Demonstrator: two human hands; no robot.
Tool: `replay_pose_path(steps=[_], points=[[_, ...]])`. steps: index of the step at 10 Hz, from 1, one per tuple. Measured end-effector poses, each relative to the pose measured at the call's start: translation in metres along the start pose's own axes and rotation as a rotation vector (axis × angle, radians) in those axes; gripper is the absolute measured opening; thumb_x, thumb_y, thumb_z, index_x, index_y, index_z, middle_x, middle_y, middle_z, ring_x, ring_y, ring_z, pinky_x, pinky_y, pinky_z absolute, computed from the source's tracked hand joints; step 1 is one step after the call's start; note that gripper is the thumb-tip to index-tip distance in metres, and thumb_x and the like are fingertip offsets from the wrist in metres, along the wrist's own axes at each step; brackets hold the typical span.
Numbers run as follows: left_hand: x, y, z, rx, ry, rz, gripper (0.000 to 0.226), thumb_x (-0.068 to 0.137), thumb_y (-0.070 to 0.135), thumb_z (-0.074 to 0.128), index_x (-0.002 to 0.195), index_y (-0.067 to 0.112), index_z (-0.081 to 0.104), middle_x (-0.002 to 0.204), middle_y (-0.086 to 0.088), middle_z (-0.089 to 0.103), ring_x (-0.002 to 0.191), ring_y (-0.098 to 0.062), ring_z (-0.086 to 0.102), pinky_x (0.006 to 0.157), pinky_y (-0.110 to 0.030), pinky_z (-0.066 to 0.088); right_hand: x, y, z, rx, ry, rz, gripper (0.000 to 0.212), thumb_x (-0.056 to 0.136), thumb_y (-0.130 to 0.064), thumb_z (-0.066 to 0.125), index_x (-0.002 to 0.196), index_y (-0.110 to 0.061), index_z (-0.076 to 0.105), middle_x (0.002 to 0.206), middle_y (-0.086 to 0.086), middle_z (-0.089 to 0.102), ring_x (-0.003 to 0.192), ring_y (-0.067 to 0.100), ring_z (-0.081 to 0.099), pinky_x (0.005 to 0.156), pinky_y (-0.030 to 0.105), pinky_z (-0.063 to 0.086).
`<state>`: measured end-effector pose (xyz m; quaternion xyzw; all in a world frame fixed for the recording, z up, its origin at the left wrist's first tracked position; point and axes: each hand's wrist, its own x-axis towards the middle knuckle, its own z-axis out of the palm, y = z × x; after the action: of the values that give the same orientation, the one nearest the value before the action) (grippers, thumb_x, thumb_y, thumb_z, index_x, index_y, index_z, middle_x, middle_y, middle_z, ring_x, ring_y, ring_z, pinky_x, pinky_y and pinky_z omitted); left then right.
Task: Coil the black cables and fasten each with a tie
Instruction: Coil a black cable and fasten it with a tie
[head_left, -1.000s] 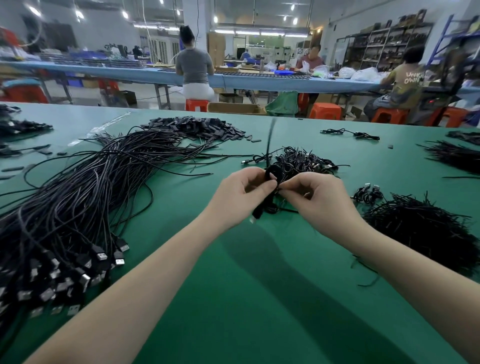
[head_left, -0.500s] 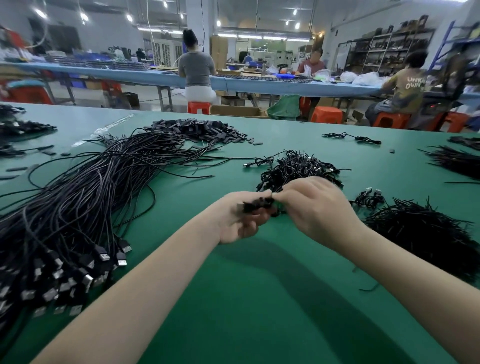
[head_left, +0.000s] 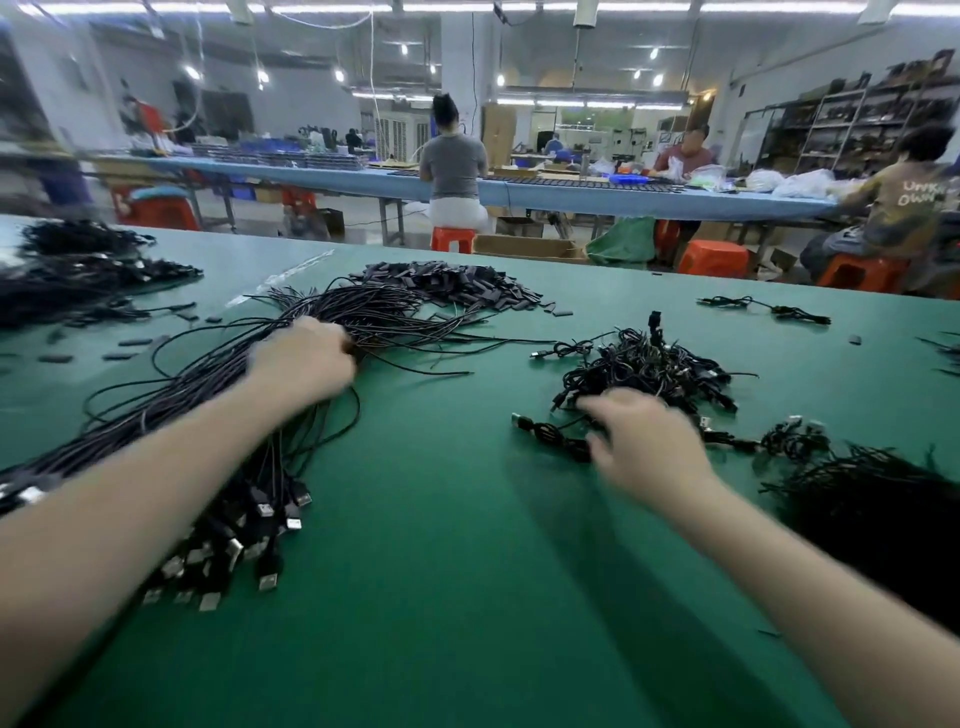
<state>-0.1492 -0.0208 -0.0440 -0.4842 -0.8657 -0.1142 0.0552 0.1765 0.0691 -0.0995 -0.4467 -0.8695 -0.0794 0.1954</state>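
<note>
Two hands work apart on the green table (head_left: 467, 571). The left hand (head_left: 304, 358) lies on the big bundle of loose black cables (head_left: 218, 415); its fingers reach over the far side, and motion blur hides whether they curl round a strand or only press. The right hand (head_left: 644, 447) hovers low with fingers spread and holding nothing, just at the near edge of the pile of coiled cables (head_left: 649, 369), beside one tied coil (head_left: 550, 436) lying to its left.

The bundle's long axis runs from the plugs (head_left: 244, 540) at near left up to the loose ends at far centre, so it passes straight under the left hand, which is much the nearer. By my judgement, the next cable is drawn out along that axis, toward the plugs. The heap of ties (head_left: 893, 514) sits near right, close to the right hand.
</note>
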Motion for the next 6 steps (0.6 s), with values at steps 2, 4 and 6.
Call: replay_pose_path(steps=[2,4,6], points=[[0.015,-0.122,-0.015,0.374,-0.217,-0.374,0.036,0.094,0.026,0.05,0.123,0.008,0.061,0.123,-0.01,0.061,0.111,-0.025,0.06,0.095,-0.033,0.049,-0.057,-0.029,0.046,0.335,-0.019,0.09,0.028,0.095,-0.032,0.05,0.118,-0.027,0.064,0.121,-0.01,0.061,0.111,0.012,0.053,0.087,0.023,0.042],[0.007,-0.153,-0.01,0.271,-0.132,-0.44,0.042,0.09,0.058,0.05,0.087,0.019,0.064,0.086,0.005,0.063,0.082,-0.013,0.062,0.066,-0.02,0.048,-0.057,-0.027,0.047,0.337,-0.009,0.079,0.024,0.093,-0.03,0.052,0.112,-0.025,0.067,0.115,-0.012,0.062,0.108,0.011,0.054,0.086,0.022,0.042],[0.028,-0.151,-0.02,-0.204,0.002,-0.433,0.035,0.095,0.02,0.049,0.077,-0.007,0.064,0.061,-0.018,0.064,0.051,-0.028,0.061,0.053,-0.032,0.052,-0.058,-0.027,0.045,0.348,-0.014,0.079,0.024,0.093,-0.029,0.052,0.111,-0.027,0.068,0.116,-0.014,0.062,0.108,0.009,0.054,0.085,0.02,0.041]])
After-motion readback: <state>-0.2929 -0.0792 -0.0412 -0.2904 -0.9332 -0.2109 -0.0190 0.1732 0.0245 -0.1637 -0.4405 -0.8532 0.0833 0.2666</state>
